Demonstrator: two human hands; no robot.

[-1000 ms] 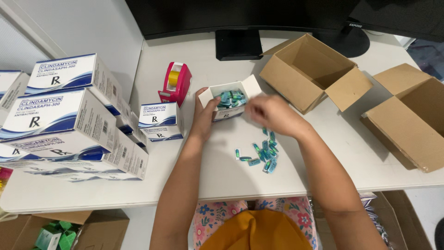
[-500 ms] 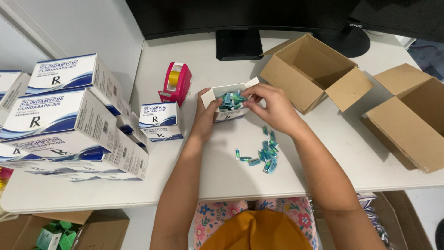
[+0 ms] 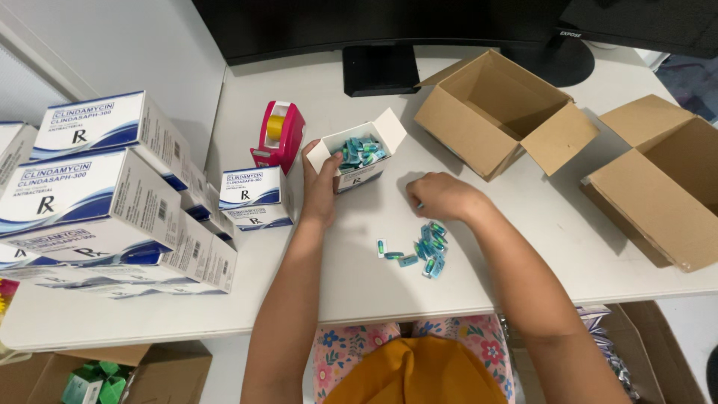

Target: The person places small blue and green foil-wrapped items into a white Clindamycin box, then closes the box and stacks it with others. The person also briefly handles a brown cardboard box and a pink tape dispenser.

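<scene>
A small open white carton (image 3: pixel 360 158), filled with teal blister packs (image 3: pixel 359 151), stands mid-table, gripped by the left hand (image 3: pixel 320 187). The right hand (image 3: pixel 441 196) rests curled, fingers down, above a loose pile of blister packs (image 3: pixel 423 248) nearer the front edge. Two empty cardboard boxes (image 3: pixel 499 112) sit toward the right edge.

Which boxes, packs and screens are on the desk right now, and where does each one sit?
Small open box: centre, held by left hand, white and blue, full of teal packs.
Loose teal packs: beside right hand.
Closed small boxes: left of centre, white and blue.
Large cartons: stacked far left, white and blue.
Brown cardboard boxes: right, open, empty.
Monitor: rear, black.
Tape dispenser: pink.
</scene>
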